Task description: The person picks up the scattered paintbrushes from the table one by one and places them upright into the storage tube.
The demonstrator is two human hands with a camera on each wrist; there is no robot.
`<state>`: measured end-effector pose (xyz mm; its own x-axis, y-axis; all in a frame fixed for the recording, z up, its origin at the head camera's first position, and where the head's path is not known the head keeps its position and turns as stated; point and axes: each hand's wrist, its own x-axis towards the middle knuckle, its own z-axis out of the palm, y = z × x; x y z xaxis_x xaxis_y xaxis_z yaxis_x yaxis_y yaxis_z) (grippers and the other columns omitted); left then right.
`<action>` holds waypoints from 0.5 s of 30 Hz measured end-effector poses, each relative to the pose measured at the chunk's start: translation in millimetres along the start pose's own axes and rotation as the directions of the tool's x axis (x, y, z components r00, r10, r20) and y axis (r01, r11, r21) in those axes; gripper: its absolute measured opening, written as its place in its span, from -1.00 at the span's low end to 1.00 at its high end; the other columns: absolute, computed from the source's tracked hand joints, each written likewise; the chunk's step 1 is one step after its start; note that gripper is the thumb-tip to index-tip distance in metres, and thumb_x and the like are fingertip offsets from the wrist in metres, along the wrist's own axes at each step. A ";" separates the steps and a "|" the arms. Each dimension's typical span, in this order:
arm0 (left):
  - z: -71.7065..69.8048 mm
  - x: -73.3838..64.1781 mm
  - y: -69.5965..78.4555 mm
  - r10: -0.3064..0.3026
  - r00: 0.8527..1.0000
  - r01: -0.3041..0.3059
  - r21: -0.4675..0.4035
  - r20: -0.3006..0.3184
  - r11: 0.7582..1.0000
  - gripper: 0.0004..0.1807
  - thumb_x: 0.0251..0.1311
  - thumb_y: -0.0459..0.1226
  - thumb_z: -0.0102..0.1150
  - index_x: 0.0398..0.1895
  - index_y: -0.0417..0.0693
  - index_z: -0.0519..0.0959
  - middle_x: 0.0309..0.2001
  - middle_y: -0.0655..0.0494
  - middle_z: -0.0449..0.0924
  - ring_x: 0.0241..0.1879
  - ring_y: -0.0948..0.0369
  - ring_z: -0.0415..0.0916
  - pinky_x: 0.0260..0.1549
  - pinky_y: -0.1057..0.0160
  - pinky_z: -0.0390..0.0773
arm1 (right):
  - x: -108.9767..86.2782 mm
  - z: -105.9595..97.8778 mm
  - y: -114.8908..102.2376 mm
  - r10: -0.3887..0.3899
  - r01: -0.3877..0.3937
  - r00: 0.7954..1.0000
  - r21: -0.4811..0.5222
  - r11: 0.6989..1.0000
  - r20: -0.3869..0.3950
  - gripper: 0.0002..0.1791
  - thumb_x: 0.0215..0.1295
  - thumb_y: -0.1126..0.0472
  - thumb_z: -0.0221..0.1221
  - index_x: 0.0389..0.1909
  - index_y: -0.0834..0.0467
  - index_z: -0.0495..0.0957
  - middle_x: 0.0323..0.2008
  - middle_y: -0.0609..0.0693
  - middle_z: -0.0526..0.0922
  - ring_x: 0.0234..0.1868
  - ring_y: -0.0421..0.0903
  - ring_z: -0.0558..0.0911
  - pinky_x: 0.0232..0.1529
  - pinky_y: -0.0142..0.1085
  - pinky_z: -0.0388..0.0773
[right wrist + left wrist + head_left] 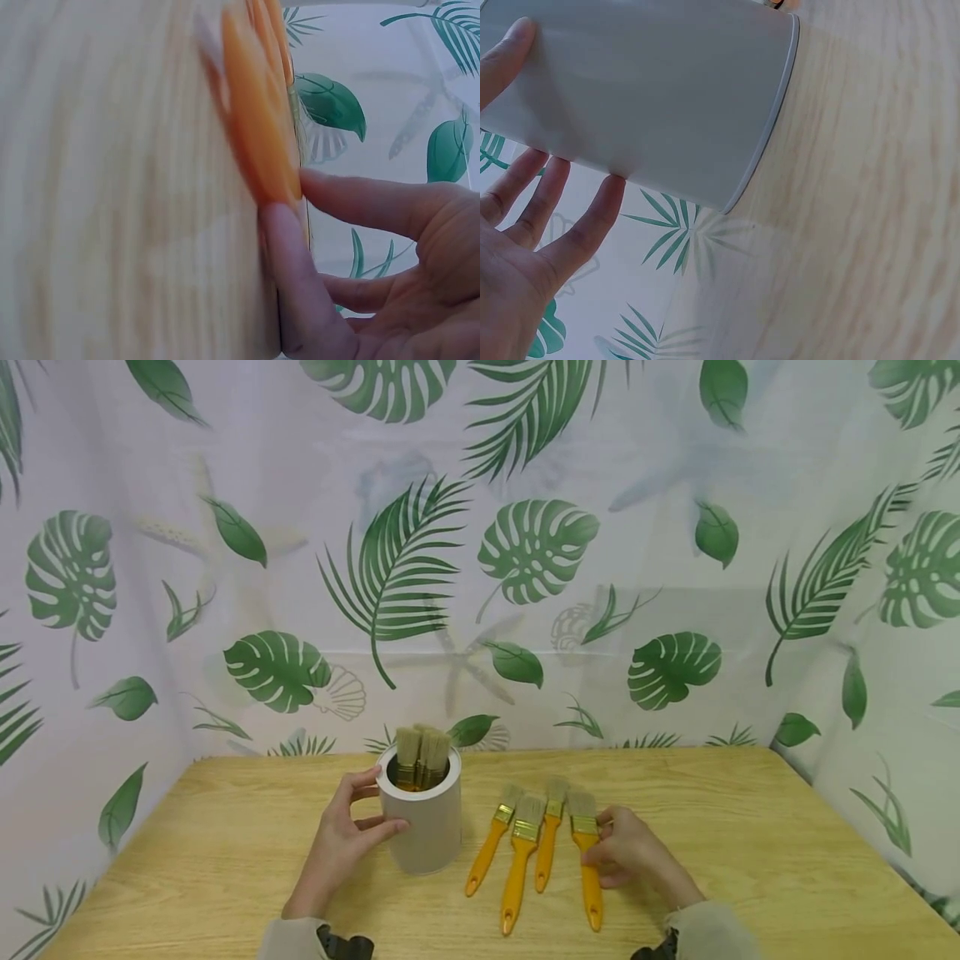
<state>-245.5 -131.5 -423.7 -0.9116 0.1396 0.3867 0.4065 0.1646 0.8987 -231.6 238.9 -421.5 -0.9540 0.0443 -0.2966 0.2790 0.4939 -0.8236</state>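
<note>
A white-grey can (423, 831) stands upright on the table, with paintbrushes (422, 752) in it, bristles up. My left hand (348, 839) holds the can from the left; in the left wrist view the thumb (508, 56) lies on one side of its wall (660, 97) and the fingertips touch another. At the right of the row of loose brushes, my right hand (630, 852) pinches the orange handle of a flat paintbrush (587, 852). Thumb and forefinger meet this handle (259, 112) in the right wrist view. The brush lies on or just above the table; I cannot tell which.
Three more orange-handled paintbrushes lie between the can and my right hand: a narrow one (491, 843), a wide one (521, 868) and another narrow one (550, 839). Behind the wooden table (247, 827) hangs a leaf-patterned curtain (555, 685).
</note>
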 end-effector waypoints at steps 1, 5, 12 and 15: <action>-0.3 0.3 0.0 -0.001 1.000 0.001 0.002 -0.002 1.000 -0.32 0.09 -0.55 0.43 0.27 -0.26 0.35 0.39 -0.23 0.30 0.21 -0.19 0.39 -0.03 0.02 0.69 | 0.1 0.7 -0.4 0.001 -0.001 1.000 -0.002 1.000 -0.005 -0.21 0.06 0.52 0.39 0.27 0.57 0.19 -0.04 0.35 0.41 -0.27 0.03 0.60 -0.45 -0.19 0.74; -1.2 1.6 0.5 -0.003 1.000 0.003 0.007 -0.007 1.000 -0.32 0.08 -0.57 0.43 0.27 -0.25 0.35 0.39 -0.22 0.30 0.22 -0.18 0.39 -0.02 0.02 0.69 | -0.7 2.3 -2.5 -0.011 0.011 1.000 -0.006 1.000 -0.019 -0.22 0.02 0.54 0.38 0.26 0.53 0.21 -0.02 0.37 0.43 -0.35 0.01 0.57 -0.50 -0.20 0.73; 0.0 2.1 0.9 0.006 1.000 -0.006 -0.007 -0.006 1.000 -0.33 0.08 -0.57 0.43 0.26 -0.27 0.36 0.35 -0.24 0.33 0.19 -0.20 0.40 -0.04 0.01 0.70 | -2.0 3.2 -4.5 -0.076 0.072 0.995 -0.062 0.995 -0.059 -0.24 -0.11 0.59 0.34 0.20 0.47 0.27 -0.18 0.26 0.55 -0.50 -0.04 0.57 -0.61 -0.22 0.68; 0.4 1.2 0.7 0.004 1.000 -0.005 -0.014 -0.011 1.000 -0.33 0.08 -0.57 0.43 0.26 -0.28 0.36 0.35 -0.25 0.34 0.19 -0.21 0.40 -0.05 0.02 0.70 | -2.2 2.2 -4.5 -0.088 0.084 0.994 -0.069 0.994 -0.058 -0.23 -0.11 0.59 0.35 0.21 0.44 0.27 -0.25 0.21 0.54 -0.54 -0.04 0.56 -0.63 -0.24 0.65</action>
<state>-246.3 -130.8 -422.7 -0.9104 0.1297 0.3929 0.4097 0.1505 0.8997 -230.6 234.7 -418.1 -0.9797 0.0506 -0.1942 0.1893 0.5546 -0.8103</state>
